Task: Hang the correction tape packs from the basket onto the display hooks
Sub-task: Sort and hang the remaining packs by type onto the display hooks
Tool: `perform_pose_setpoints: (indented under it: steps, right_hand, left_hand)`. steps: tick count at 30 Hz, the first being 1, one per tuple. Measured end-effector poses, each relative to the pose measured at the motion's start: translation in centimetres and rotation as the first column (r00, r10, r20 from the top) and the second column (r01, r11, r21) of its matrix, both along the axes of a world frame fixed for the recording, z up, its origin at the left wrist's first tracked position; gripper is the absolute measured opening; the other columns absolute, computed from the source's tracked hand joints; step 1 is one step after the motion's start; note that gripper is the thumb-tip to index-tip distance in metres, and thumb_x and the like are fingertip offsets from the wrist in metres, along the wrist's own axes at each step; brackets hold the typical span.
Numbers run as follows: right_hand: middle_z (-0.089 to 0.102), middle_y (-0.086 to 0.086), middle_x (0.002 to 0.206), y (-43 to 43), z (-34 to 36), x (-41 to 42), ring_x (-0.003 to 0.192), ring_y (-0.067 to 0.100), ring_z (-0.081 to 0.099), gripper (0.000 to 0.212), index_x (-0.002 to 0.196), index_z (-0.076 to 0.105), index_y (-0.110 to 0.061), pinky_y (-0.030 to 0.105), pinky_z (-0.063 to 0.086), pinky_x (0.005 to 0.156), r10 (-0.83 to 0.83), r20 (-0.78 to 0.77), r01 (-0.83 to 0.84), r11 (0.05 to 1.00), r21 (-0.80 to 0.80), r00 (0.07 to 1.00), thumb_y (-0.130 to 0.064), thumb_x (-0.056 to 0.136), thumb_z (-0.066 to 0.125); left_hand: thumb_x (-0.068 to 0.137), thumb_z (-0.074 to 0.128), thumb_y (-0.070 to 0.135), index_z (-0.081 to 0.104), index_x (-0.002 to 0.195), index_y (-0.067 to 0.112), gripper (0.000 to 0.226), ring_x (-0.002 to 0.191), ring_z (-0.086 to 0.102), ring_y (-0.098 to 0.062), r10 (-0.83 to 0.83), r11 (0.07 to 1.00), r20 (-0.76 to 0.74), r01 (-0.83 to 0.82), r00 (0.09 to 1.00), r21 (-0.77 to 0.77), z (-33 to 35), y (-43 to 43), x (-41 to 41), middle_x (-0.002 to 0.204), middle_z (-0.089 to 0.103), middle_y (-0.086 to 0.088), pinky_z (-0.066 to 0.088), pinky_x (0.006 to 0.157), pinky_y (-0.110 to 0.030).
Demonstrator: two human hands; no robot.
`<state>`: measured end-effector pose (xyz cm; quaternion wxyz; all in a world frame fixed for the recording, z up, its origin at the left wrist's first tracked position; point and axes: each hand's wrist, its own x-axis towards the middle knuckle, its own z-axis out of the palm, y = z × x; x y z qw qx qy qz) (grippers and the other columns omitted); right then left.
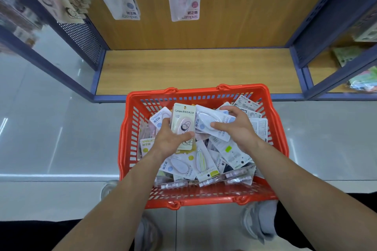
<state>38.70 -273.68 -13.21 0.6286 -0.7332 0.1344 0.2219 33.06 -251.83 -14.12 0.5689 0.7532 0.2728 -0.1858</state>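
tiled floor (51, 128), basket (204, 90): left hand (169, 140) pinches beige pack (183, 116), right hand (234, 126) grips white pack (206, 120)

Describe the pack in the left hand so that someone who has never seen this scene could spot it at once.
Start at the orange basket on the floor before the wooden shelf. Near its far middle, the left hand grips a cream pack held upright. Its card is beige with a cartoon figure, while the white pack in the right hand beside it has none.

Reaching forward and down with both bare arms, gripping a cream pack (183, 115) in left hand (169, 138), white pack (205, 119) in right hand (236, 126).
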Motion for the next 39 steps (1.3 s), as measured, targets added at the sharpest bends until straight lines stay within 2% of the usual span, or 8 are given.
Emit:
perform_pose_setpoints:
  steps: [6, 12, 17, 21, 27, 30, 34, 39]
  right_hand:
    - [0.064, -0.002, 0.118, -1.9, 2.6, 2.9, 0.099, 0.016, 0.066, 0.054, 0.116, 0.066, -0.027, 0.031, 0.056, 0.079, 0.173, 0.03, -0.165, 0.971, -0.171, 0.985, -0.009, 0.073, 0.092]
    - [0.055, -0.008, 0.128, -1.0, 2.5, 2.1, 0.116, 0.013, 0.054, 0.069, 0.133, 0.055, -0.027, 0.025, 0.042, 0.08, 0.456, 0.097, -0.364, 0.806, -0.467, 0.885, -0.015, 0.075, 0.09]
    - [0.057, -0.004, 0.12, 0.5, 0.4, 0.2, 0.107, 0.014, 0.056, 0.074, 0.134, 0.055, -0.022, 0.027, 0.045, 0.082, 0.292, 0.12, -0.232, 0.904, -0.359, 0.949, -0.014, 0.072, 0.093]
    - [0.071, 0.002, 0.104, 1.3, -1.3, -0.4, 0.098, 0.021, 0.071, 0.052, 0.116, 0.061, -0.013, 0.03, 0.056, 0.071, 0.045, 0.068, -0.035, 0.989, -0.142, 0.997, -0.005, 0.074, 0.091]
    - [0.074, 0.001, 0.101, 2.6, -1.4, -0.7, 0.092, 0.017, 0.072, 0.039, 0.111, 0.066, -0.016, 0.033, 0.058, 0.081, -0.04, 0.052, 0.044, 0.996, -0.076, 0.998, -0.016, 0.079, 0.089]
    - [0.075, 0.006, 0.099, 2.7, -1.6, -1.4, 0.089, 0.024, 0.074, 0.039, 0.112, 0.064, -0.015, 0.044, 0.061, 0.082, 0.004, 0.024, -0.002, 0.998, -0.065, 1.0, -0.005, 0.08, 0.084]
    - [0.068, -0.01, 0.099, 2.0, -0.8, -1.1, 0.081, 0.008, 0.069, 0.039, 0.111, 0.052, -0.027, 0.023, 0.056, 0.072, 0.102, 0.025, -0.1, 0.992, -0.072, 0.994, 0.0, 0.09, 0.071]
    - [0.078, 0.004, 0.104, 1.4, -0.3, 0.0, 0.094, 0.019, 0.076, 0.031, 0.114, 0.068, -0.012, 0.031, 0.061, 0.078, -0.053, 0.052, 0.051, 0.997, 0.049, 0.997, -0.007, 0.086, 0.081]
  left_hand:
    - [0.084, 0.085, 0.021, 0.042, 0.14, 0.019, 0.071, 0.087, 0.064, -0.003, 0.074, 0.997, 0.029, -0.074, 0.997, -0.009, 1.7, 1.6, 0.5, 0.104, 0.066, 0.01, 0.048, 0.067, -0.019]
    - [0.08, 0.088, 0.023, 0.044, 0.135, 0.018, 0.07, 0.09, 0.067, -0.006, 0.029, 0.999, 0.015, -0.03, 0.999, 0.035, 1.8, 1.5, -0.5, 0.105, 0.068, 0.008, 0.052, 0.068, -0.019]
    - [0.077, 0.09, 0.028, 0.045, 0.133, 0.022, 0.072, 0.103, 0.068, -0.016, 0.009, 1.0, 0.016, -0.009, 1.0, 0.029, 0.8, 0.4, -0.7, 0.117, 0.069, 0.003, 0.054, 0.087, -0.033]
    - [0.08, 0.088, 0.025, 0.044, 0.127, 0.024, 0.064, 0.096, 0.066, -0.008, 0.033, 0.999, 0.012, -0.033, 0.999, 0.011, 0.2, -0.1, -0.5, 0.114, 0.068, 0.006, 0.053, 0.075, -0.025]
    - [0.083, 0.086, 0.029, 0.041, 0.124, 0.027, 0.06, 0.089, 0.06, 0.0, 0.027, 0.999, 0.023, -0.028, 0.999, 0.043, -0.5, -0.9, 0.0, 0.105, 0.062, 0.015, 0.047, 0.066, -0.018]
    - [0.083, 0.085, 0.03, 0.044, 0.124, 0.025, 0.059, 0.091, 0.061, -0.002, 0.048, 0.998, 0.025, -0.048, 0.999, 0.033, -0.6, -1.0, 0.0, 0.108, 0.063, 0.012, 0.049, 0.069, -0.02]
    - [0.082, 0.086, 0.031, 0.045, 0.123, 0.025, 0.059, 0.097, 0.063, -0.012, 0.059, 0.998, 0.016, -0.059, 0.998, 0.015, -0.6, -1.0, 0.1, 0.11, 0.063, 0.01, 0.05, 0.081, -0.03]
    - [0.079, 0.089, 0.032, 0.047, 0.127, 0.025, 0.064, 0.105, 0.066, -0.016, 0.028, 0.999, 0.006, -0.027, 1.0, -0.027, -0.2, -0.3, 0.1, 0.117, 0.067, 0.007, 0.056, 0.091, -0.039]
